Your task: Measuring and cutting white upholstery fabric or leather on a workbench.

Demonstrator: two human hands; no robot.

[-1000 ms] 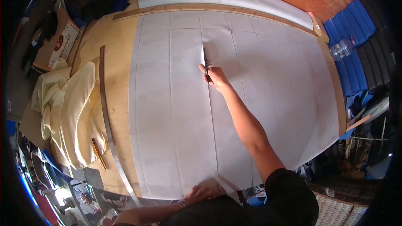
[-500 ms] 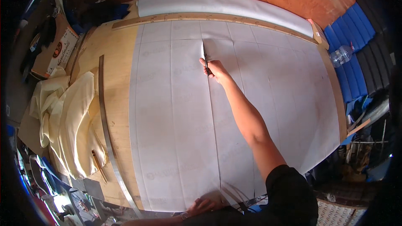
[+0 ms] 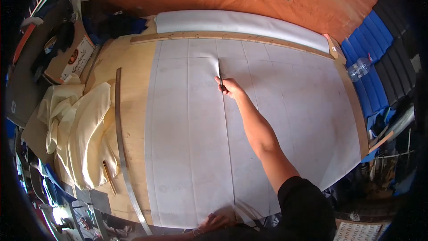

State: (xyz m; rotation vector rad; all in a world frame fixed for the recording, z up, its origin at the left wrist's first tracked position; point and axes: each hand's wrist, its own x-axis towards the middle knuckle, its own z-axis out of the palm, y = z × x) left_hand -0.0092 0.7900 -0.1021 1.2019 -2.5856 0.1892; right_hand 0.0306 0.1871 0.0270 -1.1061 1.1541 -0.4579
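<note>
My right hand, at the end of my stretched arm, grips dark scissors on the large white sheet. A long cut runs up the sheet to the blades, which are near a faint cross line, and the edge beside them is slightly lifted. My left hand rests on the sheet's near edge with bent fingers apart, holding nothing visible, partly hidden by my body. A long metal straightedge lies to the left.
A white roll and marked wooden strip lie along the back. Cream fabric, a pencil and cardboard box are at left. Blue and black padded pieces with a plastic bottle are at right.
My right hand and scissors have moved farther along the sheet, extending the cut up to the cross line. The whole view has shifted, so the table appears lower in the picture.
</note>
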